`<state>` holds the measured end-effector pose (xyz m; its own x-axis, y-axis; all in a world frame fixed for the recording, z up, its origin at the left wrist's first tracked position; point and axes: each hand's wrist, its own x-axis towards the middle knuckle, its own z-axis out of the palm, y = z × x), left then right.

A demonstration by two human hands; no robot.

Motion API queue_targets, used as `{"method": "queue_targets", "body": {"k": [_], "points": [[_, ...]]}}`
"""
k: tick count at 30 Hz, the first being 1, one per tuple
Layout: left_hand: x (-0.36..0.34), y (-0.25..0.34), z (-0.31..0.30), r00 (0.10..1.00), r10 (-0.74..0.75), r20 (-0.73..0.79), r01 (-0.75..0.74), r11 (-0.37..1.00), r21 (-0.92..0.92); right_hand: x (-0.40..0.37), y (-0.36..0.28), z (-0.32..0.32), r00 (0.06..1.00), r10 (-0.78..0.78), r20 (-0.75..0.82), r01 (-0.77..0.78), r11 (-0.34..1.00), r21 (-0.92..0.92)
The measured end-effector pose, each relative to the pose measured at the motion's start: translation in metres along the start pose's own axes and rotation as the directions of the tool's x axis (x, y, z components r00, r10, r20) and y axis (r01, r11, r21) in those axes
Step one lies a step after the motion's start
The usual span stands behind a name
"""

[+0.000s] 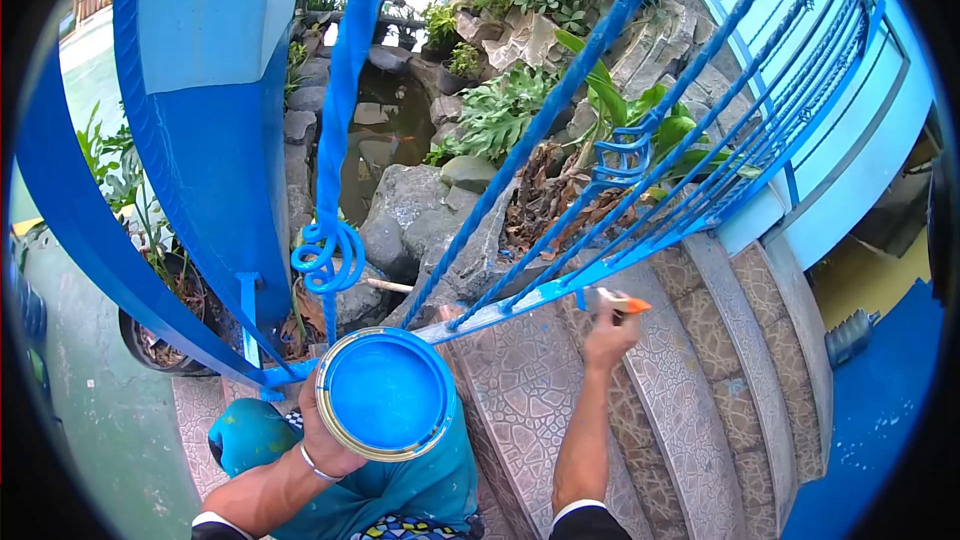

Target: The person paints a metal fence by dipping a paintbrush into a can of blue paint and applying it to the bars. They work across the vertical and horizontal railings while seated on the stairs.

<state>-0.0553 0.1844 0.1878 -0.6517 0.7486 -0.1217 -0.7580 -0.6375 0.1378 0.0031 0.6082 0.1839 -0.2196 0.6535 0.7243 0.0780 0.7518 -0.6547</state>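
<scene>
My left hand (328,432) is wrapped round the side of an open round can of blue paint (388,392), held above my knees. My right hand (608,336) is closed on a small brush (626,307) with an orange part, blurred by motion. Blue shows at the brush's far side, close beside the bottom rail (540,292) of the blue metal railing. That rail is partly blue and partly whitish. Twisted blue bars (490,185) rise from it, one with a curled ornament (328,258) near the can.
Curved stone-patterned steps (665,410) descend at the right. Behind the railing lie grey rocks (405,202), plants (500,115) and a small pond (385,130). A blue pillar (215,160) stands at the left, near a potted plant (165,315). A plastic bottle (850,337) is at the right.
</scene>
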Motion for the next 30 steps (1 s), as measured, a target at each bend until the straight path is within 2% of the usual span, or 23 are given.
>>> {"method": "queue_targets", "body": {"k": [1,2,3,5,7,10,11,14,17,20,23,26,30], "points": [[-0.001,0.0,0.003,1.0,-0.028,-0.009,0.028,0.998,-0.048,-0.013,-0.011,0.001,0.988,-0.133,0.081,0.135,0.99,-0.027],[-0.002,0.0,0.004,0.998,-0.062,-0.017,0.06,0.993,-0.097,-0.015,-0.022,0.003,0.908,-0.38,0.178,0.396,0.916,-0.059],[-0.001,-0.002,0.001,0.998,-0.063,-0.024,0.061,0.996,-0.063,-0.012,-0.041,0.005,0.756,-0.592,0.281,0.63,0.774,-0.064],[0.001,-0.003,-0.008,0.998,-0.054,-0.033,0.055,0.998,0.006,-0.02,-0.039,0.008,0.704,-0.575,0.418,0.661,0.744,-0.091],[0.001,-0.003,-0.005,0.999,-0.039,-0.011,0.039,0.999,-0.012,-0.024,-0.027,0.018,0.649,-0.56,0.515,0.702,0.702,-0.12],[-0.003,0.001,-0.004,1.0,-0.028,0.0,0.028,0.999,0.029,-0.029,-0.015,0.02,0.558,-0.562,0.61,0.775,0.616,-0.142],[-0.003,0.001,-0.004,0.999,-0.036,0.002,0.036,0.998,0.056,-0.028,-0.012,0.022,0.519,-0.594,0.614,0.798,0.595,-0.098],[-0.004,0.001,-0.009,0.998,-0.052,-0.025,0.053,0.998,0.035,-0.023,0.0,0.023,0.481,-0.604,0.635,0.806,0.589,-0.05],[-0.007,0.004,-0.004,0.998,-0.045,-0.034,0.043,0.998,-0.056,-0.023,0.008,0.02,0.514,-0.597,0.615,0.793,0.604,-0.076],[-0.007,0.004,-0.006,0.999,-0.042,-0.033,0.041,0.999,-0.013,-0.028,-0.003,0.013,0.555,-0.591,0.585,0.747,0.664,-0.037],[-0.003,0.001,-0.013,0.998,-0.055,-0.033,0.055,0.998,0.002,-0.027,-0.006,0.016,0.659,-0.577,0.483,0.671,0.741,-0.031],[-0.002,-0.001,-0.01,0.998,-0.044,-0.042,0.043,0.999,-0.019,-0.026,0.001,0.022,0.688,-0.571,0.449,0.669,0.738,-0.086],[0.002,0.001,-0.003,0.999,-0.007,-0.047,0.008,1.0,0.016,-0.032,0.003,0.028,0.678,-0.564,0.472,0.657,0.752,-0.044]]}}
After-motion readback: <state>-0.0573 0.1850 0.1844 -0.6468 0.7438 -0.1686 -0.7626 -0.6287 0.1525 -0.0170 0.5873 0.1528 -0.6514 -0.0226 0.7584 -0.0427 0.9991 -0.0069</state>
